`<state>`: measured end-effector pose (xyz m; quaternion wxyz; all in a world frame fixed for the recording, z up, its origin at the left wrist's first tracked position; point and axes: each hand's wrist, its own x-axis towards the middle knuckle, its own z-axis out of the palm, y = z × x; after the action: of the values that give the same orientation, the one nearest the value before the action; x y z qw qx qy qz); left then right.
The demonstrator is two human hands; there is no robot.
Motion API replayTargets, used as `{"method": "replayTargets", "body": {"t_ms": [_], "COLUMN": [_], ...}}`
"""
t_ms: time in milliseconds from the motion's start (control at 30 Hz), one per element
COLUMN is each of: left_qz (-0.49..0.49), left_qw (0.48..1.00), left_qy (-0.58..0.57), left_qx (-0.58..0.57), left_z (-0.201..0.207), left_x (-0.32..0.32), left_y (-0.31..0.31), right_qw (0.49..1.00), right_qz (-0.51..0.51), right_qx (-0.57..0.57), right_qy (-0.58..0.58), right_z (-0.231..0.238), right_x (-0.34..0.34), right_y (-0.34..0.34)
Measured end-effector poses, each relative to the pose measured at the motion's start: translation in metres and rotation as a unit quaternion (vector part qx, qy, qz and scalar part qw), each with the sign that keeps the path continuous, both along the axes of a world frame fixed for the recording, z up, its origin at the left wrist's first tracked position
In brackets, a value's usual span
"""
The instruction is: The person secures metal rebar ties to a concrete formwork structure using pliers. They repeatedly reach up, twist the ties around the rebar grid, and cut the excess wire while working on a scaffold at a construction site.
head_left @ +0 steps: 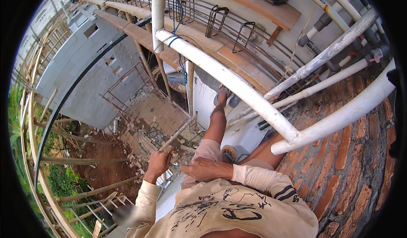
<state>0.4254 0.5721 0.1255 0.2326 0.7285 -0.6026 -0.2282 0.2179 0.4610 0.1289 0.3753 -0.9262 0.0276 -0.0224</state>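
Both my hands are held in front of my body, above a drop to the ground below. My left hand (158, 166) is closed, with its thumb side up; whatever its fingers hold is too small to make out. A little to its right, my right hand (204, 169) is closed too, its fingers curled toward the left hand. Its contents are hidden. A thin wooden stick (180, 131) appears just beyond the left hand; I cannot tell whether the hand touches it. The white pipe (229, 83) nearest my legs runs diagonally beyond my hands, and neither hand touches it.
My sandalled feet (229, 153) are on a narrow pale ledge. A brick wall (339, 166) stands close on the right. Ahead lie a rebar cage (218, 21) and wooden formwork boards (212, 43). A blue rope (182, 64) hangs down. Wooden scaffold poles (48, 191) rise at left.
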Motion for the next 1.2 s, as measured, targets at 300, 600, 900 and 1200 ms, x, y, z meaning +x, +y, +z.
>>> {"method": "replayTargets", "body": {"t_ms": [300,600,900,1200], "left_qz": [-0.037,-0.075,-0.043,-0.026], "left_qw": [0.998,0.995,0.998,0.993], "left_qy": [0.01,0.059,0.032,0.086], "left_qx": [-0.046,-0.028,-0.045,-0.076], "left_z": [0.02,0.023,0.017,0.013], "left_x": [0.002,-0.014,0.009,-0.006], "left_y": [0.021,0.016,0.001,-0.007], "right_qw": [0.991,0.973,0.993,0.984], "right_qz": [-0.09,-0.159,0.02,-0.171], "right_qx": [-0.094,0.021,0.11,0.027], "right_qy": [-0.004,-0.164,0.045,0.049], "right_z": [-0.01,0.021,0.02,-0.021], "right_x": [-0.006,-0.003,-0.016,-0.014], "right_y": [-0.043,-0.047,-0.007,-0.072]}}
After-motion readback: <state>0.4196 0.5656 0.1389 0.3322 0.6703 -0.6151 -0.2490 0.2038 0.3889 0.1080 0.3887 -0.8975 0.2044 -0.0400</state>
